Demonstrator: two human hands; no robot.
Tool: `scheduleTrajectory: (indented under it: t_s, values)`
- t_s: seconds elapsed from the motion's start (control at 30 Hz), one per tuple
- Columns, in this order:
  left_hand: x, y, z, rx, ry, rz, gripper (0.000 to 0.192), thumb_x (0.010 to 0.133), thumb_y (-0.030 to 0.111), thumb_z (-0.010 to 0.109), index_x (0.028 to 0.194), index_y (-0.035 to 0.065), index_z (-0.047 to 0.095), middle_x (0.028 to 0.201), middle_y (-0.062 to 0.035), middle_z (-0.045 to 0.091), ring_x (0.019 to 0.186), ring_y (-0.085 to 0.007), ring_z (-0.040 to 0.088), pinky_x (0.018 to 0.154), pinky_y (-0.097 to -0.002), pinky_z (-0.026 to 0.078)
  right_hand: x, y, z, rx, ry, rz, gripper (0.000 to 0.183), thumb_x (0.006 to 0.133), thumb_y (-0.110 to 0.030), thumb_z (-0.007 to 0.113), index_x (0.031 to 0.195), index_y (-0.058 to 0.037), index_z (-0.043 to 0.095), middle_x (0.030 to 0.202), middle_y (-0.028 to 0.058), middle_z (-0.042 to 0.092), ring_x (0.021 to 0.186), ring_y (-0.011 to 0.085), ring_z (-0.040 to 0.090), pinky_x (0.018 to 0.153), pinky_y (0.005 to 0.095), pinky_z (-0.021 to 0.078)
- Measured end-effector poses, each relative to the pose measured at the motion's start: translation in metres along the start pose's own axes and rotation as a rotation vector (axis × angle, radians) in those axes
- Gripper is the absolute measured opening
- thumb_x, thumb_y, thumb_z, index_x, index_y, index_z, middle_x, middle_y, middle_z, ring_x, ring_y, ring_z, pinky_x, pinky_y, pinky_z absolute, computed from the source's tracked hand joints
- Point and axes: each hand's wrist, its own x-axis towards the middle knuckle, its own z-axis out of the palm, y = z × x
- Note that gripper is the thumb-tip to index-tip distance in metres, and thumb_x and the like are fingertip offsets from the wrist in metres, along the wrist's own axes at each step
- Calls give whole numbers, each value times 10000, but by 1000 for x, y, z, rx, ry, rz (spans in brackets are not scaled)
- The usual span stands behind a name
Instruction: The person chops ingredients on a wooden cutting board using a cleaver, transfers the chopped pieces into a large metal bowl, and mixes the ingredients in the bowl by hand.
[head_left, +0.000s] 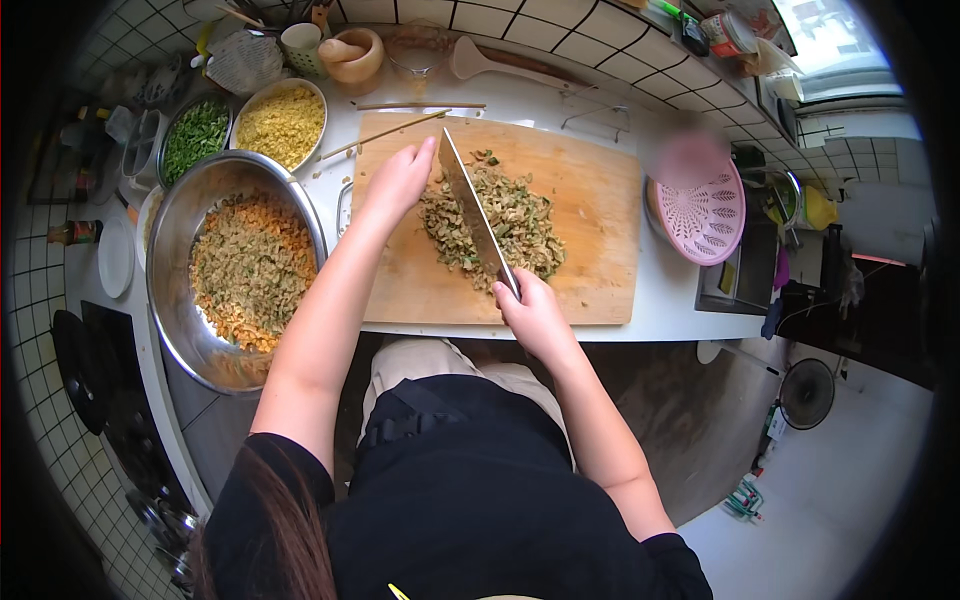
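My right hand (527, 306) grips the handle of a cleaver (480, 217), whose blade slants up and left over a pile of chopped food (525, 217) on a wooden cutting board (600, 225). At the blade's far end, my left hand (401, 178) is beside the tip; whether its fingers touch the blade I cannot tell. Left of the board stands a large steel bowl (169, 300) with chopped food, orange bits around a greenish-brown heap (251, 266). My left forearm passes over its right side.
Behind the steel bowl are a bowl of yellow crumbled food (281, 124) and one of chopped greens (196, 139). Chopsticks (386, 135) lie at the board's back edge. A wooden mortar (356, 64) stands against the tiles. A pink basket (705, 217) sits right, near the sink (739, 285).
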Motion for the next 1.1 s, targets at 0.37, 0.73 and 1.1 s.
scheduleTrajectory:
  t_s: [0.37,0.73,1.1]
  values:
    - [14,29,8,466,-198,-208,389,899,247,445,1103,43,706,1192,-163,672,1105,-332,644,905,-439,511,18,-16,37,-174,-47,24,383,981,-301,535,941,80,541,849,313,636,850,478,620,760,500,488]
    - [17,21,28,597,-225,-135,391,945,246,421,1151,46,686,1194,-165,672,1127,-330,638,903,-450,514,32,35,75,-34,71,-30,488,1021,-380,446,886,71,575,753,302,624,760,477,620,707,516,472]
    - [26,39,25,386,-88,-259,385,913,210,440,1140,25,690,1214,-175,661,1171,-315,615,934,-447,498,48,33,44,-174,50,-31,560,1008,-427,443,886,93,611,793,316,643,817,479,635,749,506,495]
